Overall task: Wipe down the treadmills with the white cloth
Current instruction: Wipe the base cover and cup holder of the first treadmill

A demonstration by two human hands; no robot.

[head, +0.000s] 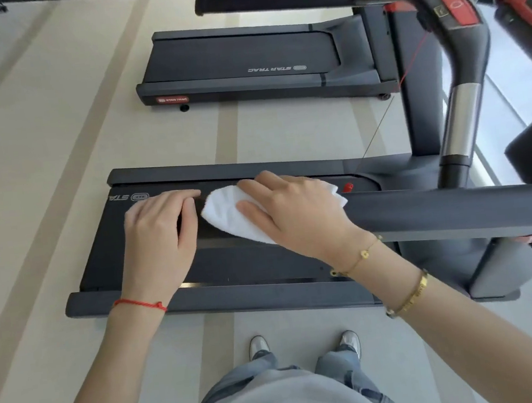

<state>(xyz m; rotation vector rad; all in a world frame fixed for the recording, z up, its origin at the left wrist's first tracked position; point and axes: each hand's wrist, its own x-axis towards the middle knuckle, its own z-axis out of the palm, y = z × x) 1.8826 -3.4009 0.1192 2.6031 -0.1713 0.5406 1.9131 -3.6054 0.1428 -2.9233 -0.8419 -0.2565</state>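
Hands are working side by side above the near treadmill (pixel 105 251): the right hand (pixel 295 211) is gripping the bunched white cloth (pixel 226 212), while the left hand (pixel 159 225) is lying flat, fingers together. A handrail (pixel 456 211) is crossing just right of them; a second treadmill (pixel 243 59) is sitting beyond.

This is a gym. Two treadmills of one make stand side by side on a pale tiled floor (pixel 42 179): the near treadmill (pixel 235 299) fills the middle of the view, and the far treadmill (pixel 243 59) lies parallel at 12 o'clock, its deck printed STAR TRAC. At 2 o'clock a padded handrail (pixel 460 59) rises with a red stop button (pixel 457 7). Dark equipment, too small to identify, lines the floor at 11 o'clock.
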